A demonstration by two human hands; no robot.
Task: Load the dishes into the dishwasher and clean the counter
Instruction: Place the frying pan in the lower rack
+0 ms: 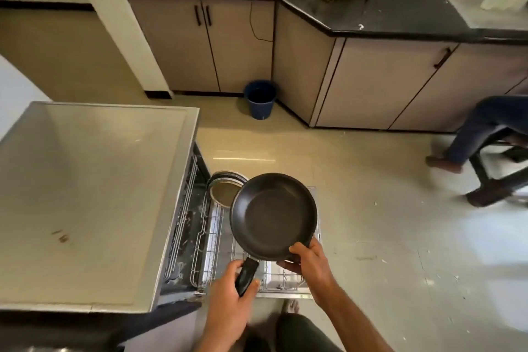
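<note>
Frying pan [273, 216], rigid and probably front-heavy, hangs at lower centre above the pulled-out dishwasher rack [214, 251], left hand [228, 291] gripping its handle, right hand [310, 261] pinching the near rim.

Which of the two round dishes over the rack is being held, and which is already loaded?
The black frying pan is held by both hands; the steel plate behind it stands on edge in the rack.

Below the left hand [228, 291], the pulled-out dishwasher rack [211, 240] carries upright round plates [224, 188]. The rack stands over the tiled floor [371, 208].
</note>
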